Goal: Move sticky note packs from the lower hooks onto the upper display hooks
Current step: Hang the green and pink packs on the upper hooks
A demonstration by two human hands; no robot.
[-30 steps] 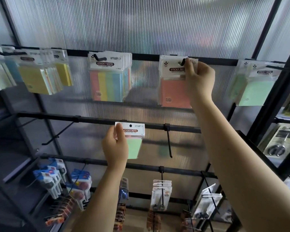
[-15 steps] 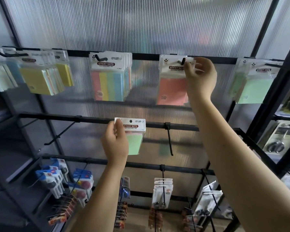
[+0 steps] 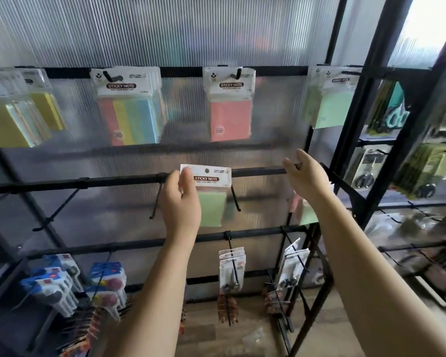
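Sticky note packs on the upper rail (image 3: 180, 71) made up the biggest share of the frame: yellow packs (image 3: 8, 122) upper left, striped multicolour packs (image 3: 130, 117) left of centre, a pink pack (image 3: 230, 119) at centre top w/ its hook (image 3: 238, 73) through the header, pale green packs (image 3: 331, 106) upper right. So the top row looked mostly stocked, judging by how they hung.

Left to do: one green pack (image 3: 211, 204) at frame centre, in front of the middle rail (image 3: 255, 172), not on any hook. The left hand (image 3: 180, 207) pinched it at the header's left edge, thumb on the card front. The right hand (image 3: 305, 176), centre-right, was loosely spread & held nothing, near the rail's end. Behind that wrist something pink/green (image 3: 303, 210) showed, maybe more packs lower down; too blurred to tell. The bare lower hooks (image 3: 236, 199) beside the held pack looked emptied.
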